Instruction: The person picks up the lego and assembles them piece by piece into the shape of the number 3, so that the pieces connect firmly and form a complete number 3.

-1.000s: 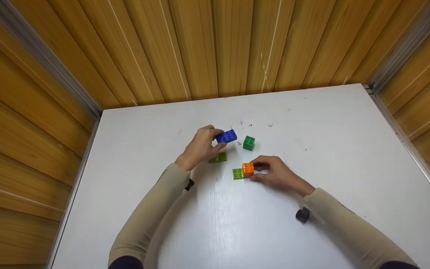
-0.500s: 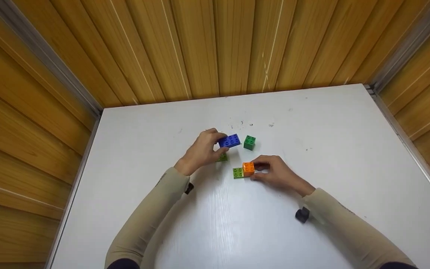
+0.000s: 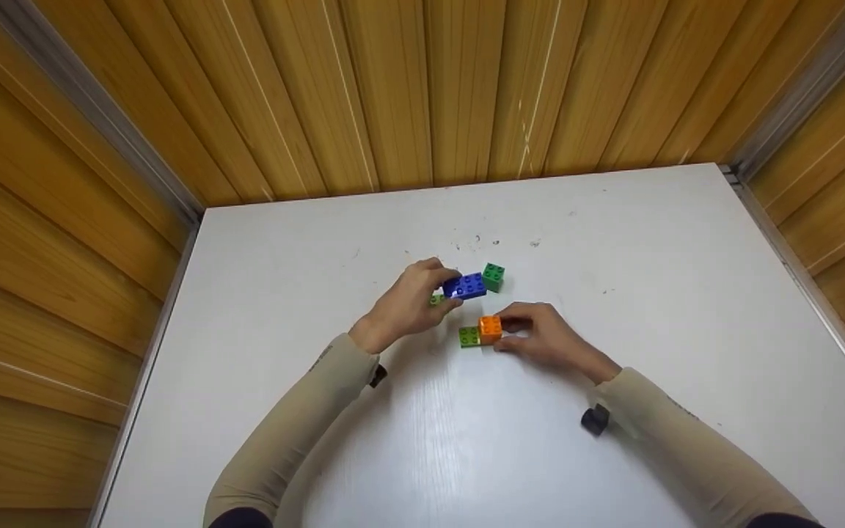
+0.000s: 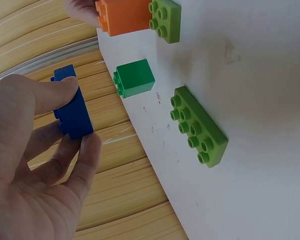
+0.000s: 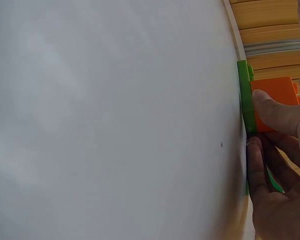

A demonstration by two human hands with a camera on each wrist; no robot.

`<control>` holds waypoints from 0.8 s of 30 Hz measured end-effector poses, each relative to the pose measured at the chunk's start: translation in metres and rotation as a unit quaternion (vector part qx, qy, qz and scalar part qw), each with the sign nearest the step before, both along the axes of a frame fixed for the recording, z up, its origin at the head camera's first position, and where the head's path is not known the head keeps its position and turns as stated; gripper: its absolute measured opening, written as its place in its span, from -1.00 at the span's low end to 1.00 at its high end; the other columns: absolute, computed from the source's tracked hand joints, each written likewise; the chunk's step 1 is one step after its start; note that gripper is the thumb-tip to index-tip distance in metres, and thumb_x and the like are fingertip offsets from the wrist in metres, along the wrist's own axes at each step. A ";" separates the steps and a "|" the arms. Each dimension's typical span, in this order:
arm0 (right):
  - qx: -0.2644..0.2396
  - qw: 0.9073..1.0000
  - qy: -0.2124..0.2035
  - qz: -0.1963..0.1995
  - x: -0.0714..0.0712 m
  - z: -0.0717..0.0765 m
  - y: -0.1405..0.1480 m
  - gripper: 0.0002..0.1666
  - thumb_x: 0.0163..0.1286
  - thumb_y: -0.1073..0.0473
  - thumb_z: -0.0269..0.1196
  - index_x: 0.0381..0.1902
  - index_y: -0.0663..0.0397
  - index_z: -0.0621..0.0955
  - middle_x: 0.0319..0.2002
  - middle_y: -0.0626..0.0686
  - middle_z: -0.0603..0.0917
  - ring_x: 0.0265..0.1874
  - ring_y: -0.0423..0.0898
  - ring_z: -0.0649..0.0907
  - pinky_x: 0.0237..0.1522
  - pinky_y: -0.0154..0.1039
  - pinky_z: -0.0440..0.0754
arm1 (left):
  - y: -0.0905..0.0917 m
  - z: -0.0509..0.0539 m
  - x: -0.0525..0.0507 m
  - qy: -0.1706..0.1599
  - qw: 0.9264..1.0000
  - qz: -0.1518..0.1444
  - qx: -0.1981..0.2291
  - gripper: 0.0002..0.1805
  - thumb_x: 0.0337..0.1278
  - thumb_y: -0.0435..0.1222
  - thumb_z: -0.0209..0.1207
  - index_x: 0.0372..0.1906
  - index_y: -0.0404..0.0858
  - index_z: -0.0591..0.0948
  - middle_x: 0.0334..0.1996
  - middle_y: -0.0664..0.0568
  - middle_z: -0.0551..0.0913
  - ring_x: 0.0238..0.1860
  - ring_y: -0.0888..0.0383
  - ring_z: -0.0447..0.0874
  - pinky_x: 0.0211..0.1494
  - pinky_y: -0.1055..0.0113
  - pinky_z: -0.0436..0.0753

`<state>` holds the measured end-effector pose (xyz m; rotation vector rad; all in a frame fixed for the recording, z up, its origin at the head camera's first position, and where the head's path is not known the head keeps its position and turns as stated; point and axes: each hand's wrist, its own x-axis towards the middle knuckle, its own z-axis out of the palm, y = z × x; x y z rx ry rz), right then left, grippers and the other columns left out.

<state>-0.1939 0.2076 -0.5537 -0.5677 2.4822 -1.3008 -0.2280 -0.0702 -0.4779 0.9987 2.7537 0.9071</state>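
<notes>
Between thumb and fingers, my left hand (image 3: 409,301) pinches a blue toy brick (image 4: 75,102), held up off the table. Under that hand lies a flat light green brick (image 4: 197,127), partly hidden in the head view. My right hand (image 3: 543,337) grips an orange brick (image 3: 490,329) by its sides. The orange brick sits on one end of another flat light green brick (image 3: 469,336), whose other studs show to its left. Just beyond the blue brick, a dark green brick (image 3: 494,276) stands on the table.
The white table (image 3: 657,279) has small dark marks toward its far side. Yellow wood-look panels (image 3: 459,95) wall it at the back and both sides. A black wrist camera (image 3: 595,420) shows under the right sleeve.
My left hand has carried the blue brick to the right and nearer, toward the orange brick. The right hand and its bricks stay in place.
</notes>
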 end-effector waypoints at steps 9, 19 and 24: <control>-0.005 1.000 0.024 0.014 -0.001 -0.001 0.001 -0.51 0.33 0.11 0.56 0.18 0.09 0.76 0.04 0.04 0.82 -0.01 -0.01 0.80 0.19 -0.03 0.74 | 0.008 -0.001 0.010 0.000 1.000 -0.017 -0.018 -0.54 0.41 -0.19 0.39 0.29 -0.31 0.69 -0.02 -0.13 0.71 -0.06 -0.05 0.71 0.08 0.29 0.75; 0.001 0.999 0.033 0.015 -0.001 0.000 0.000 -0.55 0.31 0.12 0.57 0.14 0.08 0.77 0.01 0.04 0.82 -0.03 -0.03 0.78 0.13 -0.13 0.74 | 0.013 -0.011 0.016 0.008 0.998 -0.052 -0.020 -0.58 0.43 -0.20 0.37 0.24 -0.33 0.71 -0.06 -0.10 0.73 -0.04 -0.11 0.73 0.06 0.25 0.71; 0.002 0.999 0.034 0.013 -0.001 0.000 -0.001 -0.55 0.31 0.14 0.57 0.14 0.07 0.78 0.00 0.03 0.83 -0.01 -0.02 0.78 0.15 -0.11 0.74 | 0.014 -0.016 0.018 0.003 0.998 -0.066 -0.018 -0.61 0.42 -0.24 0.37 0.22 -0.33 0.72 -0.07 -0.09 0.73 -0.06 -0.08 0.73 0.02 0.26 0.68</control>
